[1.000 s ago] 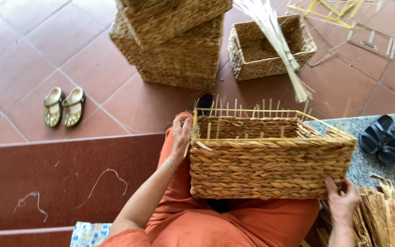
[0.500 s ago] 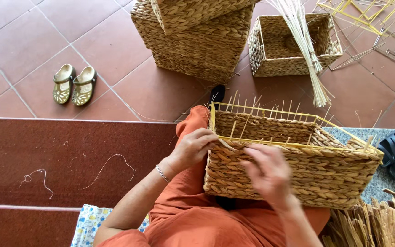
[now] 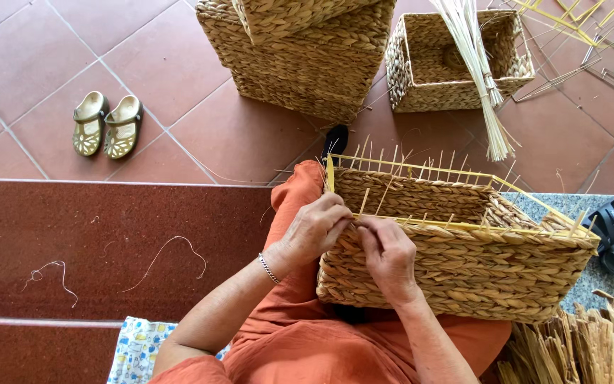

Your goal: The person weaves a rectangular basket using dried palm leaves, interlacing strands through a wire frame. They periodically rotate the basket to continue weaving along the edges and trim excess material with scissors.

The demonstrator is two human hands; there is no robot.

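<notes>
Both hands now met at near rim of rectangular woven straw basket with yellow wire frame (image 3: 463, 263), resting on lap. Left hand (image 3: 314, 231) and right hand (image 3: 389, 256) pinch rim strand; grip tight, tuck between upright stakes. Beyond basket: stacked finished baskets (image 3: 300, 57), pale reed bundle (image 3: 477, 64). Stakes crowd fingers.

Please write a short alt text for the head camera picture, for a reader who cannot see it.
Both hands, left hand and right hand, work at the near rim of a woven basket resting on the person's lap in orange clothing. Beyond on the red tiled floor stand finished baskets and small sandals.
</notes>
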